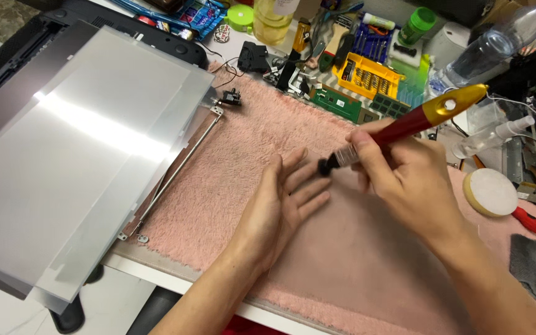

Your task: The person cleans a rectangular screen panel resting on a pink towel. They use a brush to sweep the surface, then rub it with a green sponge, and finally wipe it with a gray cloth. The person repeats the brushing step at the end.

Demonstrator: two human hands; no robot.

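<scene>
In the head view, a red-handled brush (404, 127) with a gold ferrule-like band and a clear neck is held in the right hand (404, 180), the fingers closed around the lower part of the handle much as a pen is held, so that the small dark tip (325, 166) can be steered finely. The handle is tilted up and to the right, away from the body, and the tip is pointed down and left toward the left hand (283, 201). That hand is laid flat and open on the pink fleece mat (231, 161), palm down, fingers spread and holding nothing; the brush tip sits just above or against its fingertips, and contact cannot be told. The mat is spread over the bench, apparently as a soft bed for delicate parts.

To the left, a bare display panel (88, 155) with its reflective sheets is laid half on the mat, its thin metal hinge rail (178, 170) running along the inner edge. Behind the mat, a yellow screwdriver-bit case (367, 75), green memory modules (336, 102) and a clear spray bottle (494, 133) are kept within reach. A white round disc (490, 192) lies just beside the right wrist.
</scene>
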